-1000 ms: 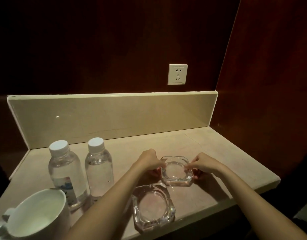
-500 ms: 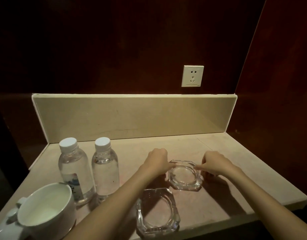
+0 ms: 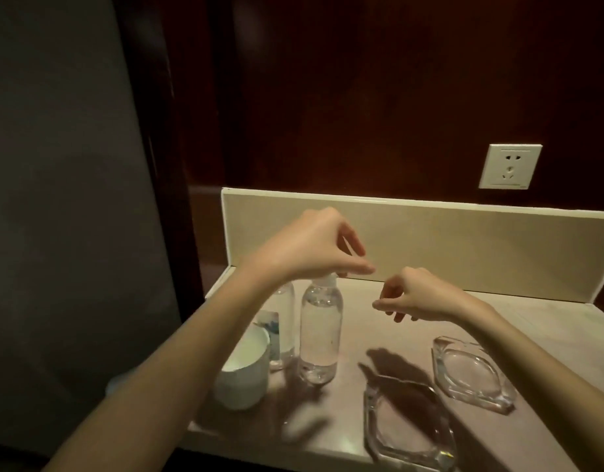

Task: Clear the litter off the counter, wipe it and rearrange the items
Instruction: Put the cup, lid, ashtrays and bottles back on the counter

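Two clear water bottles stand at the counter's left: the nearer bottle (image 3: 320, 332) in full view, the other bottle (image 3: 284, 321) partly behind my left forearm. My left hand (image 3: 311, 248) hovers just above the nearer bottle's white cap, fingers loosely curled and holding nothing. My right hand (image 3: 418, 296) hangs in the air to the right of the bottles, fingers loosely curled and empty. Two glass ashtrays lie on the beige counter (image 3: 379, 335): one ashtray (image 3: 471, 373) at the right, a second ashtray (image 3: 408, 424) at the front edge.
A white mug (image 3: 244, 367) stands at the front left, touching the bottles' side. A beige backsplash (image 3: 447, 240) runs along the back, with a white wall socket (image 3: 510, 166) above it. A dark panel rises left of the counter.
Both hands have let go of the right ashtray and risen; the left hand moved left over the bottles. The view has swung left.
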A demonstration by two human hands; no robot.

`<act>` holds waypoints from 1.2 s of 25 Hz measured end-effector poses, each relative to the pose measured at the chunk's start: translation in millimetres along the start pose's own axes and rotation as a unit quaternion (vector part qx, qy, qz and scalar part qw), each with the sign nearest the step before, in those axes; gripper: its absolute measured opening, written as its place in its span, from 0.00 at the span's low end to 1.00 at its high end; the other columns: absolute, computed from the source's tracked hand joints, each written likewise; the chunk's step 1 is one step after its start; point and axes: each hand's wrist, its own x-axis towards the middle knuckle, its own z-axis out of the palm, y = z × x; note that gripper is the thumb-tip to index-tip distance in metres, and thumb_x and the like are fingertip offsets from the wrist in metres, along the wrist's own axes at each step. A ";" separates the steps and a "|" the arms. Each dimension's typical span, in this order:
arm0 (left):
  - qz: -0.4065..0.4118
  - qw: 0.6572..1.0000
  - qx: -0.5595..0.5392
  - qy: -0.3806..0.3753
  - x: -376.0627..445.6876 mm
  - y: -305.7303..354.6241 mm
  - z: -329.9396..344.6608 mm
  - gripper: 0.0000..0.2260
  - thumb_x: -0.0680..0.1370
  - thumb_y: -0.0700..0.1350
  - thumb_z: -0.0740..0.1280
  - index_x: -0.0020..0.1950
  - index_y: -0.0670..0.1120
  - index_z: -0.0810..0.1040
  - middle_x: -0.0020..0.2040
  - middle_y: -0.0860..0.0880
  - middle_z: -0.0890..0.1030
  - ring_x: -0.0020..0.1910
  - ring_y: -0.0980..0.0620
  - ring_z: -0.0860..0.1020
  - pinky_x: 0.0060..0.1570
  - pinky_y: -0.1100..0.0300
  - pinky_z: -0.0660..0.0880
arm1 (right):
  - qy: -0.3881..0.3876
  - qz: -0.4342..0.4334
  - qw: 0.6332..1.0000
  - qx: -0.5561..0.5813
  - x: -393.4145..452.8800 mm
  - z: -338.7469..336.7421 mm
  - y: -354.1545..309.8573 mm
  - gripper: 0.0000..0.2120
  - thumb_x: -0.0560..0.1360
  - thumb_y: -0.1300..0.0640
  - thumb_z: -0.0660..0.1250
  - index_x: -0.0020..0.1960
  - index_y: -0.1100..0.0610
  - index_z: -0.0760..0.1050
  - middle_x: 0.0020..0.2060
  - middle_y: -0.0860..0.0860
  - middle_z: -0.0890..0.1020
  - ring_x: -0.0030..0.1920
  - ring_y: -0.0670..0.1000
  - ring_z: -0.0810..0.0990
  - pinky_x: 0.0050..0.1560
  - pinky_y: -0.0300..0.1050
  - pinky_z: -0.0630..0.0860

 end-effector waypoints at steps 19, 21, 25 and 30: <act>-0.090 0.987 -0.105 -0.085 -20.6 -142.6 14.6 0.23 0.67 0.45 0.79 0.59 0.47 0.77 0.53 0.49 0.82 0.51 0.49 0.81 0.48 0.48 0.81 | 0.049 -0.106 0.958 0.260 7.4 76.8 -41.0 0.34 0.59 0.47 0.81 0.60 0.54 0.73 0.51 0.46 0.82 0.50 0.42 0.81 0.54 0.43 0.78; -0.084 0.989 -0.098 -0.075 -19.5 -137.8 11.3 0.22 0.67 0.43 0.78 0.58 0.46 0.77 0.52 0.49 0.81 0.50 0.49 0.81 0.47 0.51 0.82 | 0.055 -0.108 0.958 0.261 2.8 69.3 -42.6 0.29 0.62 0.53 0.80 0.59 0.54 0.74 0.50 0.46 0.83 0.47 0.38 0.81 0.51 0.37 0.78; -0.079 0.990 -0.113 -0.042 -5.1 -111.0 2.1 0.21 0.68 0.42 0.77 0.59 0.46 0.77 0.50 0.52 0.81 0.48 0.53 0.80 0.43 0.57 0.80 | 0.077 -0.096 0.954 0.272 -7.4 33.5 -31.4 0.27 0.64 0.56 0.79 0.59 0.49 0.72 0.49 0.41 0.81 0.48 0.38 0.80 0.50 0.36 0.77; -0.055 0.992 -0.113 -0.008 51.3 -52.2 18.1 0.22 0.67 0.43 0.78 0.58 0.44 0.76 0.53 0.50 0.81 0.47 0.55 0.79 0.36 0.64 0.78 | 0.169 -0.036 0.940 0.295 -24.7 -28.4 15.3 0.27 0.63 0.60 0.78 0.60 0.54 0.73 0.51 0.49 0.81 0.51 0.46 0.79 0.46 0.43 0.79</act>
